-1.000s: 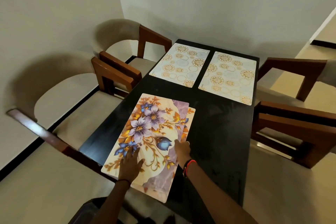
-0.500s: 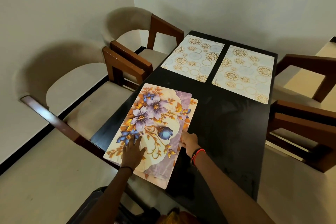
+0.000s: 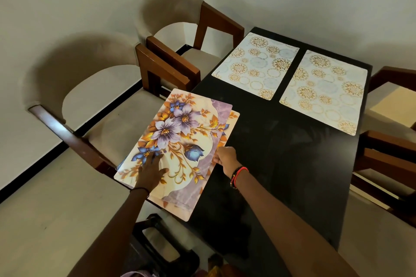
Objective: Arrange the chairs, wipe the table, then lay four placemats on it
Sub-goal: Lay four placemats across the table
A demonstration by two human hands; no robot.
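Your left hand (image 3: 150, 172) lies flat, fingers spread, on the top floral placemat (image 3: 180, 141) at the black counter's (image 3: 281, 164) near left corner. Your right hand (image 3: 226, 159) pinches the right edge of a second floral placemat (image 3: 234, 117) beneath it. Two gold-patterned placemats (image 3: 256, 64) (image 3: 324, 90) lie side by side at the far end.

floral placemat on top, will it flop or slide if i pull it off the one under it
The floral placemat overhangs the table edge without drooping, so it is probably fairly stiff. Its glossy face suggests easy sliding. The right hand pinches its edge, so it is likely light.
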